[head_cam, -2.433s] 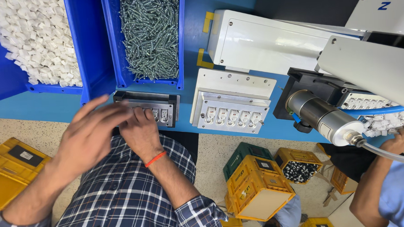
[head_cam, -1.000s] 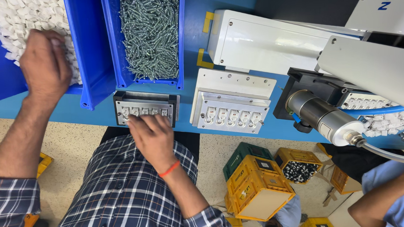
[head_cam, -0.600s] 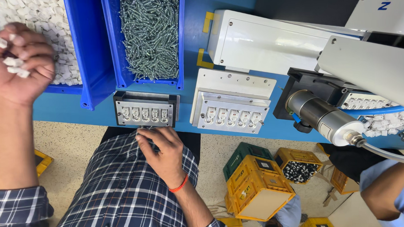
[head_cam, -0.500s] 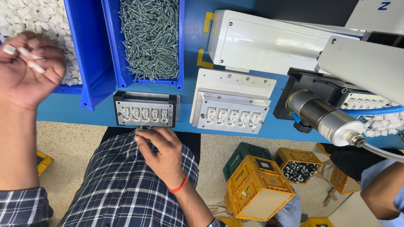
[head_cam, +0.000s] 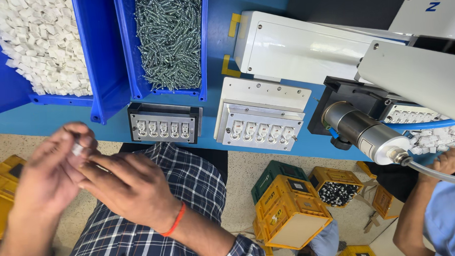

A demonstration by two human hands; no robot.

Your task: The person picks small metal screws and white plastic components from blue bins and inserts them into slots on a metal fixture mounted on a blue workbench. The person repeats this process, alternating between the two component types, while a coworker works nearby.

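My left hand [head_cam: 53, 169] is curled around small white plastic parts [head_cam: 77, 149], held over my lap just below the blue workbench edge. My right hand [head_cam: 130, 191], with an orange band at the wrist, reaches across and its fingertips touch the parts in the left hand. Just above both hands sits a dark fixture [head_cam: 164, 123] with a row of several slots holding white pieces. A blue bin of white plastic parts [head_cam: 39, 44] stands at the upper left, and a blue bin of screws [head_cam: 170, 38] is beside it.
A white fixture [head_cam: 260, 122] with a row of slots lies right of the dark one. A white machine [head_cam: 306, 50] with a metal cylinder [head_cam: 360, 130] fills the right. Another person's hand [head_cam: 446, 159] works at the far right. Yellow crates [head_cam: 287, 212] stand on the floor.
My left hand came down from the bin of white parts, carrying pieces, to my lap. My right hand moved left from below the dark fixture to meet it.
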